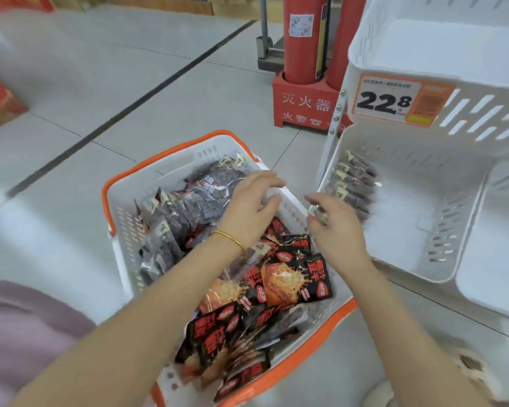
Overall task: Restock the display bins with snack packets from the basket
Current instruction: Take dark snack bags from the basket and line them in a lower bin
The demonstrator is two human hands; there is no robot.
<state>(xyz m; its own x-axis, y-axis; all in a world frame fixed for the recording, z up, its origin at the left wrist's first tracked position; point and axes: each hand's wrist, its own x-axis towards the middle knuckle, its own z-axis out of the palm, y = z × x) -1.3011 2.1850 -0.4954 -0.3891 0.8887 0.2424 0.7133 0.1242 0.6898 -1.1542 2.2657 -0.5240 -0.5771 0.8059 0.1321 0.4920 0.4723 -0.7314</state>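
Where the bottom edge cuts it off, the white plastic basket with the orange rim (121, 201) loses its near corner, and both forearms (147, 333) hide part of its load. Red-and-black printed snack packets (288, 280) fill its near half, under and between the wrists. The left hand (249, 205), a thin gold bangle (229, 237) on its wrist, hovers with fingers loosely bent and empty over the dark translucent packets (188, 210) heaped in the far half. Just right of it, the right hand (334, 224) sits over the basket's right rim, fingers curled; blur hides whether it pinches anything. Beyond its fingertips, centre right, the lower white slotted display bin (409, 230) holds a row of dark packets (354, 183) along its left wall. An orange price tag (394, 99) reading 22.8 hangs on the upper white bin (423, 33).
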